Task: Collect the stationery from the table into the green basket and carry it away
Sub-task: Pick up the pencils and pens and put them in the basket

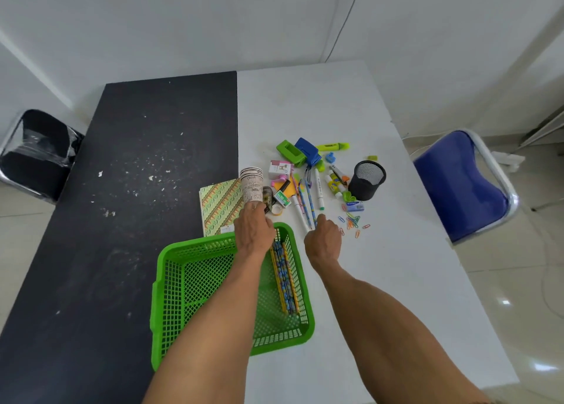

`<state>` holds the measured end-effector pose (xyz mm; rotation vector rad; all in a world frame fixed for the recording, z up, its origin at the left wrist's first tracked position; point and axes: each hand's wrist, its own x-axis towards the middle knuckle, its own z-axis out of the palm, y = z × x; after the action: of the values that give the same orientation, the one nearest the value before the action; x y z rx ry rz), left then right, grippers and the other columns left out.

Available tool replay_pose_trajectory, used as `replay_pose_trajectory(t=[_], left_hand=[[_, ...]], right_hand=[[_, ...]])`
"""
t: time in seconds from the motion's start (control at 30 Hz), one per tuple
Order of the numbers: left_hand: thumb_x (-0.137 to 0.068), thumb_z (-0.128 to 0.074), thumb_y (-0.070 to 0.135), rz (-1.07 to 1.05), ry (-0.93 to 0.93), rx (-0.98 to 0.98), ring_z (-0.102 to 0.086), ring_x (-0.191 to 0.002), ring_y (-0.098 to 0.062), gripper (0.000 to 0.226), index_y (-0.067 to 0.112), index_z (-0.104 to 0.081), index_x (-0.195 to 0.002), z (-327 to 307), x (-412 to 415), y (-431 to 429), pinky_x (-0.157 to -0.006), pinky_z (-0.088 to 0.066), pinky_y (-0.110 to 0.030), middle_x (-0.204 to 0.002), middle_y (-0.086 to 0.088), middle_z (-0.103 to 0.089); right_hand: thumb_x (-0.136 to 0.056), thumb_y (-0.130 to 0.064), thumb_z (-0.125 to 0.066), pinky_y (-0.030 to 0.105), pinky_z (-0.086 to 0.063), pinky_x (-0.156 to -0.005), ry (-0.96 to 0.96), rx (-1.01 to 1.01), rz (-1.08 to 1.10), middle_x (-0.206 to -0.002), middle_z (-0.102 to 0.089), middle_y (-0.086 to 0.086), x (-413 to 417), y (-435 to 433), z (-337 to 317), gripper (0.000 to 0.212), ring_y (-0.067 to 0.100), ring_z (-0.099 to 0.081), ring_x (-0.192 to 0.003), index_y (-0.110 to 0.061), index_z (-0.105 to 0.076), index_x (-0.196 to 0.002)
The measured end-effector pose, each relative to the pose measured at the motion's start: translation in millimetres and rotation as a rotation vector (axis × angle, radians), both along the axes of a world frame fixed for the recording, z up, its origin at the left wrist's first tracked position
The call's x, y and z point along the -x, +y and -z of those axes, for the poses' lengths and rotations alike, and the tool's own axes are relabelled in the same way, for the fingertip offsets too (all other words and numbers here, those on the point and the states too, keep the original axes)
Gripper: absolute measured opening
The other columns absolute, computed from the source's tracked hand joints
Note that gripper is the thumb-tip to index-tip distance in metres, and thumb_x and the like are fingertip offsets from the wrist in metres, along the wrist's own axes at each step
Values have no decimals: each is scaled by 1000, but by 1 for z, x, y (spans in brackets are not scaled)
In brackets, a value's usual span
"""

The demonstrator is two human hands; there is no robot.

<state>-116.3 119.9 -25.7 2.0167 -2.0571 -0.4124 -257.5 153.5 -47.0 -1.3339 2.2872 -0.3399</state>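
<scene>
Two hands are reaching out: our left hand (254, 231) is gripping the cups (251, 185) by their base, the basket (171, 296) lying under its wrist; our right hand (323, 240) is curling at the pencils (310, 205), and we cannot tell whether it is pinching them.

Plain office: table (305, 104), blue chair (457, 183).

Bright, even light, soft shadows, floor glare, wide-angle bending at edges.
</scene>
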Motion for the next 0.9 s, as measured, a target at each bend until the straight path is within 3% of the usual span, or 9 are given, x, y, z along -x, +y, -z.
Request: replay_pose_trajectory(t=[0.27, 0.4, 0.5, 0.77, 0.9], left_hand=[[-91, -58, 18, 34, -8, -112, -56, -105, -30, 28, 8, -56, -118, -41, -15, 49, -88, -50, -45, -118, -13, -55], [-90, -59, 11, 49, 17, -168, -60, -100, -32, 21, 3, -58, -109, -39, -27, 72, -84, -52, -43, -121, -16, -55], [-90, -58, 6, 45, 21, -236, -62, -90, -30, 8, 1, -59, -96, -25, -36, 86, -77, -54, -39, -105, -16, -61], [-92, -57, 6, 42, 50, -335, -58, -81, -20, 7, 3, -58, -98, 2, -45, 106, -66, -47, -28, -103, -12, -60], [-91, -59, 8, 25, 74, -383, -62, -89, -26, 15, 3, -59, -105, 18, -43, 105, -75, -53, -35, -108, -13, -61]], right_hand=[[-89, -4, -42, 40, -44, -71, 15, 176, -84, -103, -61, 15, -69, 79, -44, 26, 37, -59, -89, -6, -55, -111], [-90, -6, -42, 37, -39, -68, 32, 112, -145, -105, -61, 16, -92, 115, -37, 24, 36, -59, -90, -5, -55, -111], [-90, -6, -42, 39, -47, -74, 56, 16, -144, -110, -62, 13, -102, 138, -27, 30, 34, -62, -95, -8, -56, -116], [-94, -1, -43, 37, -51, -81, 135, -136, -130, -114, -60, 10, -105, 151, -7, 28, 28, -63, -102, -9, -55, -118], [-95, 3, -42, 38, -53, -80, 156, -156, -160, -109, -63, 13, -103, 131, -3, 27, 29, -65, -99, -4, -59, -115]])
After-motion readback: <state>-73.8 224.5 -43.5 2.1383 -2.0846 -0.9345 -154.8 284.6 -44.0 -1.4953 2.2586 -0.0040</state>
